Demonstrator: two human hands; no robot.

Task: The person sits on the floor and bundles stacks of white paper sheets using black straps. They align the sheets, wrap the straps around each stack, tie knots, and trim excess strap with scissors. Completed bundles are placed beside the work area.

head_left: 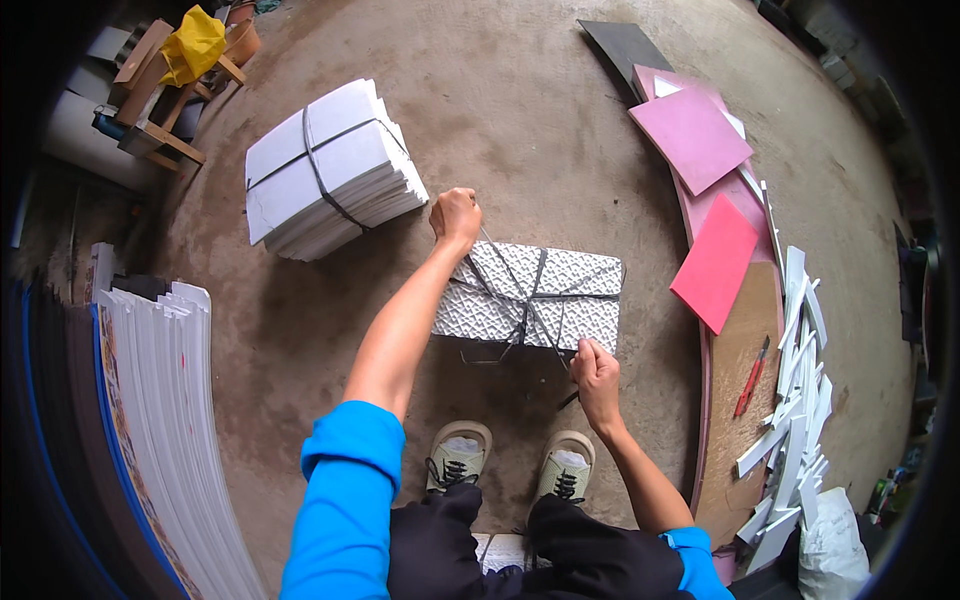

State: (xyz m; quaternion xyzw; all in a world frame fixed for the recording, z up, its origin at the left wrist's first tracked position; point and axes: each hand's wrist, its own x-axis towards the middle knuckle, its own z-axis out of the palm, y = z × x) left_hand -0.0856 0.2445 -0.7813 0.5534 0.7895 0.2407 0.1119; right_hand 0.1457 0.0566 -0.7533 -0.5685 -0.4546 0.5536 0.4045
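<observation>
A bundle with a white, bumpy-textured top [585,318] lies on the floor before my feet. Black cord [575,296] crosses it both ways and meets in a crossing near its middle. My left hand [457,216] is closed at the bundle's far left corner, gripping one cord end that runs taut to the crossing. Near the bundle's front right edge, my right hand [596,372] is closed on the other cord end, and a short tail sticks out below the fist. A loose loop of cord hangs at the front edge.
A tied stack of white sheets [345,150] sits far left. White boards [170,330] stand at near left. On the right lie pink sheets [692,140], a red sheet [715,262], a red cutter knife [752,378] on brown board and white strips [795,400]. Wooden stools stand back left.
</observation>
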